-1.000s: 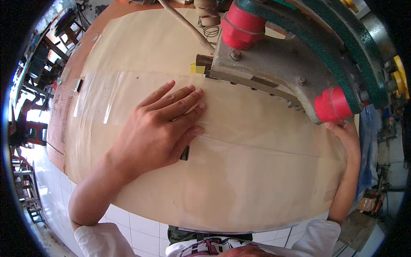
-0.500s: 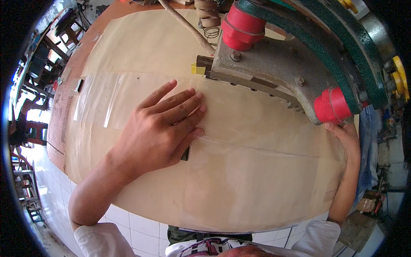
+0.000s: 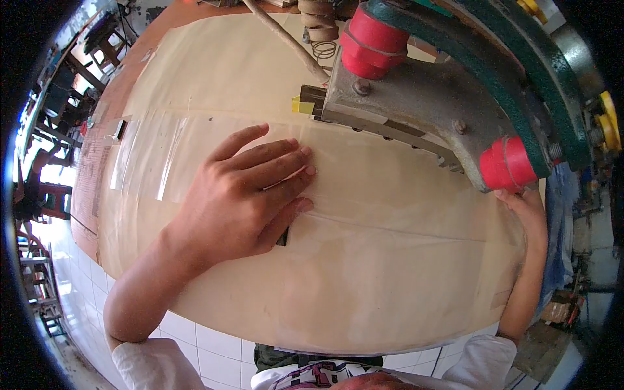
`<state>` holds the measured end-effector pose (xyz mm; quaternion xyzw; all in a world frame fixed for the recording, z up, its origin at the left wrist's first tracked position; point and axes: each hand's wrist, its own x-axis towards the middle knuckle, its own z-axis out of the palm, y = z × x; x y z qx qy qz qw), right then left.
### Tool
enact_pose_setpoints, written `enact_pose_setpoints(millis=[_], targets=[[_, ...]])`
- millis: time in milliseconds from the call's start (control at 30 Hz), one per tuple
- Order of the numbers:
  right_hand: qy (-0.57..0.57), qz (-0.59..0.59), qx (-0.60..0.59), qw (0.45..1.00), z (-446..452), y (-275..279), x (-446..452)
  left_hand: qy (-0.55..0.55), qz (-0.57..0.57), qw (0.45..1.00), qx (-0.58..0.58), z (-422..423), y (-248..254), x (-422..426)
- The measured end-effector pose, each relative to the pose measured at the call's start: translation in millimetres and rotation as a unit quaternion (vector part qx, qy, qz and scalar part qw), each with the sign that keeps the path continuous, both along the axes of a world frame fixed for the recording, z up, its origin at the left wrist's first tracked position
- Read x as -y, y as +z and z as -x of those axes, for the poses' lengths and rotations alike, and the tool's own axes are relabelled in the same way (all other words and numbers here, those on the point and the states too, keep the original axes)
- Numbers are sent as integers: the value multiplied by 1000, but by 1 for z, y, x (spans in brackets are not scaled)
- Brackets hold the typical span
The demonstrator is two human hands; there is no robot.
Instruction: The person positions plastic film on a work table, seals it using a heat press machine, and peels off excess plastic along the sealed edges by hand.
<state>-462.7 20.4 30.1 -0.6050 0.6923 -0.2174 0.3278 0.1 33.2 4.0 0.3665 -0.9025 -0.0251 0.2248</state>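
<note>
My left hand (image 3: pixel 244 192) lies palm down with its fingers stretched out on a clear plastic sheet (image 3: pixel 377 260) over the tan table top. A small dark piece (image 3: pixel 283 238) shows beside its thumb; most of it is hidden under the hand. To the right of the fingertips is the grey metal arm of a machine (image 3: pixel 403 97), with a toothed bar along its lower edge. My right hand (image 3: pixel 525 207) is at the table's right side, just below the machine's lower red knob (image 3: pixel 508 164). Most of its fingers are hidden, so its grip is unclear.
Green curved frame parts (image 3: pixel 481 71) of the machine fill the upper right. A wooden stick (image 3: pixel 286 32) and a coiled brown strap (image 3: pixel 318 19) are at the back. Yellow tape (image 3: pixel 300 105) marks the bar's end. Stools (image 3: pixel 55 200) stand at the left, blue cloth (image 3: pixel 560 227) at the right.
The machine's arm with its red knobs has shifted slightly right and down. My left hand has slid a little toward me; my right hand is almost unmoved.
</note>
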Motion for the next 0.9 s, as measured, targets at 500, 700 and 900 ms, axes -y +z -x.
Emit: enact_pose_setpoints(millis=[500, 700, 900], targets=[[0, 57, 20, 998, -11, -4, -2, 22, 42, 999, 2, 6, 1, -2], [-14, 49, 31, 998, -11, -4, -2, 18, 89, 996, 12, 6, -2, -1], [-27, 56, 27, 998, -11, -5, -4, 6, 89, 996, -19, 6, -5, 1]])
